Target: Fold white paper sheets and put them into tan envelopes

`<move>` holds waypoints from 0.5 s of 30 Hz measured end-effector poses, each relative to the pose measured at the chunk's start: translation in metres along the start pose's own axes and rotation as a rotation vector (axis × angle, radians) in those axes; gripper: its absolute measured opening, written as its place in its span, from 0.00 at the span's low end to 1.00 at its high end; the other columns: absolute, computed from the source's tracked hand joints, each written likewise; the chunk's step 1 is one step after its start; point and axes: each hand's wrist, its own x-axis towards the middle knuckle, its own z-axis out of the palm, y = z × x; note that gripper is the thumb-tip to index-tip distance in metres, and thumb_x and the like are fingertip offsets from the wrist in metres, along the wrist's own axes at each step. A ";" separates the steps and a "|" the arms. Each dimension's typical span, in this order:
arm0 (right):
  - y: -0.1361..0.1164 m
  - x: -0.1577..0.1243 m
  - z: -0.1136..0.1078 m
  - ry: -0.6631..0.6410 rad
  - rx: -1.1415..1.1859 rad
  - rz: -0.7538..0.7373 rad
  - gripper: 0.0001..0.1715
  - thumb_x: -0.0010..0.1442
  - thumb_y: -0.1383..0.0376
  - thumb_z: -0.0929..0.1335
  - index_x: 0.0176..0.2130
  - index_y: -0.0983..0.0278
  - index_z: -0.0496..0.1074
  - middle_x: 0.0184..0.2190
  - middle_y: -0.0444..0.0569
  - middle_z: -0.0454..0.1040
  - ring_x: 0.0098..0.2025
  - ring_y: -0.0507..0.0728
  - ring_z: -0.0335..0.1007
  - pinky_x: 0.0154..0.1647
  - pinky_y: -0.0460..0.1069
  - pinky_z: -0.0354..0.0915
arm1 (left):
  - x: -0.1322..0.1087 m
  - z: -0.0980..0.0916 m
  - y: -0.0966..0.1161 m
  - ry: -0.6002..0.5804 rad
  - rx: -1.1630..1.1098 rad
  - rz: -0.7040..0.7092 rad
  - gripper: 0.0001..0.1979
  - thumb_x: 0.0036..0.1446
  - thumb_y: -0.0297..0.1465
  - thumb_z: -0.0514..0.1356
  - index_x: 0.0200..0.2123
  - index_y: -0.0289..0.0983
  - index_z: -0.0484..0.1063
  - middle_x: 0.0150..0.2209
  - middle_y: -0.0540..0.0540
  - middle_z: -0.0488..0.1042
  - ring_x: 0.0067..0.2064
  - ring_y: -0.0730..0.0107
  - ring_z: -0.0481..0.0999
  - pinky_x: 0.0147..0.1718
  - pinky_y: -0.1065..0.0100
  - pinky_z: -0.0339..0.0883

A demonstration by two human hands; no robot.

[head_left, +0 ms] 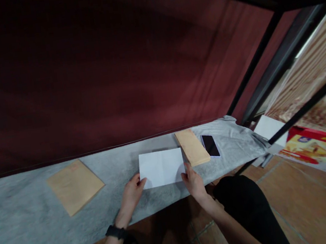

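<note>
A white sheet of paper (161,167) with a faint crease lies between my two hands, just above or on the grey cloth. My left hand (132,193) pinches its lower left corner, thumb on top. At the lower right corner my right hand (193,181) grips it the same way. Close beyond my right hand is a narrow stack of brown envelopes (193,147). Farther off to the left lies a wider pile of brown paper or envelopes (75,186).
A dark-screened phone (211,146) rests right of the envelope stack. Grey cloth (22,222) covers the long narrow table, backed by a dark red curtain (98,74). Black frame bars (254,62), a white box (269,131) and a red-yellow printed carton (324,147) stand at the right.
</note>
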 end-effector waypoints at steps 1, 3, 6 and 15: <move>0.000 0.000 0.001 0.002 -0.029 -0.005 0.27 0.66 0.66 0.62 0.63 0.67 0.63 0.53 0.60 0.78 0.45 0.63 0.80 0.47 0.55 0.73 | 0.001 0.000 0.000 0.000 0.022 -0.001 0.07 0.61 0.34 0.56 0.37 0.38 0.72 0.36 0.45 0.81 0.37 0.64 0.79 0.36 0.68 0.68; 0.001 -0.001 0.003 0.002 -0.071 -0.015 0.29 0.66 0.66 0.62 0.65 0.67 0.61 0.54 0.61 0.77 0.46 0.63 0.79 0.48 0.55 0.74 | 0.002 0.002 0.000 0.000 0.067 -0.002 0.07 0.61 0.32 0.56 0.41 0.38 0.72 0.37 0.45 0.81 0.38 0.64 0.80 0.37 0.68 0.67; 0.002 -0.001 0.003 -0.006 -0.087 -0.026 0.29 0.67 0.66 0.61 0.66 0.66 0.60 0.54 0.59 0.77 0.46 0.62 0.79 0.49 0.55 0.74 | 0.003 0.004 -0.001 -0.003 0.119 -0.012 0.09 0.63 0.31 0.56 0.45 0.37 0.70 0.39 0.43 0.81 0.39 0.63 0.80 0.38 0.68 0.67; -0.005 0.000 0.001 -0.044 -0.178 -0.007 0.29 0.67 0.68 0.62 0.65 0.69 0.59 0.47 0.59 0.79 0.47 0.62 0.78 0.48 0.53 0.72 | 0.002 0.006 0.008 0.002 0.191 -0.075 0.15 0.65 0.32 0.55 0.53 0.37 0.67 0.40 0.43 0.81 0.41 0.62 0.81 0.38 0.68 0.68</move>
